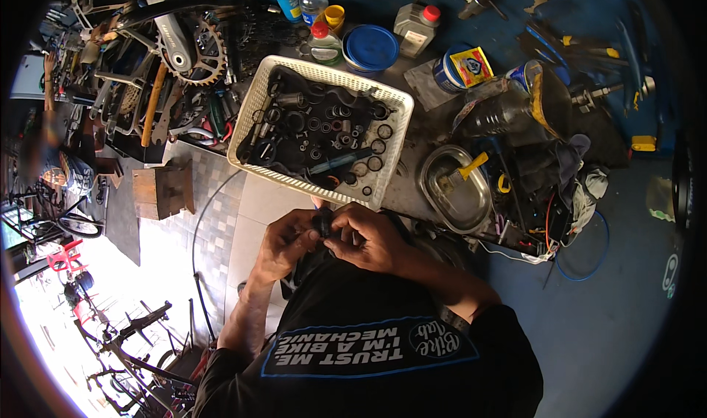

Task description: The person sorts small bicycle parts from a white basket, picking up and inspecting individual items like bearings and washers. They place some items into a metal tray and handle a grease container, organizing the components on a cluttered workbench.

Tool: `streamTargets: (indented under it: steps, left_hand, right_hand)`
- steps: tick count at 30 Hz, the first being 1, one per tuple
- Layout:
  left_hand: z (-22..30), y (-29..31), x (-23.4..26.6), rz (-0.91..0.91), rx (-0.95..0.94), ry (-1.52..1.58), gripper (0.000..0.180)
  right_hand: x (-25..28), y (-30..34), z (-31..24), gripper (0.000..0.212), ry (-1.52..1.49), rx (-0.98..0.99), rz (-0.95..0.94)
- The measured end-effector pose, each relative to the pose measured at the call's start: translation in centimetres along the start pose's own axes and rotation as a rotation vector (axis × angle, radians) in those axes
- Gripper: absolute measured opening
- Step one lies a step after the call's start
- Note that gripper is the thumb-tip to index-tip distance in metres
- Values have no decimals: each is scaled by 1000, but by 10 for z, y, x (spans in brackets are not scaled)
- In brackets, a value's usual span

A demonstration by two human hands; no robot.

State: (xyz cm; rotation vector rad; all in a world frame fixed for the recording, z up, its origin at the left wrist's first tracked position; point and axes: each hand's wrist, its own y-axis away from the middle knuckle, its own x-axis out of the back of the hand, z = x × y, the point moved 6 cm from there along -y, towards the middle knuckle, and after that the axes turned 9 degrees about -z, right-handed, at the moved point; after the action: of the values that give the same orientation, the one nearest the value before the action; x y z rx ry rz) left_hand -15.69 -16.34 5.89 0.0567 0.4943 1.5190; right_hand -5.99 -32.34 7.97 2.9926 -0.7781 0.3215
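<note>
Left hand point(289, 240): fingers curled, pinching a small black round metal part point(322, 223).
Right hand point(366, 237): pinching the same part (mostly hidden by fingers).
Location: just below the white plastic lattice basket point(250, 112) of black rings.

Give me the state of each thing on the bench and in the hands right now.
Small black part: held between both hands.
Left hand: closed on the part.
Right hand: closed on the part.
White basket: upright, filled with dark rings and bearings.
Metal tray: upright, yellow-handled tool lying in it.
Blue round tub: lid on.
Red-capped bottle: capped, upright.
</note>
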Motion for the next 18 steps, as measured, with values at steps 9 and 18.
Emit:
streamTargets:
  steps: [9,18]
  left_hand:
    - [-3,-7,-2,39,-48,-82,23]
    - [4,-5,1,25,-84,-355,39]
  right_hand:
    - [2,2,-1,30,82,66,37]
    - [7,3,3,27,-41,-67,-17]
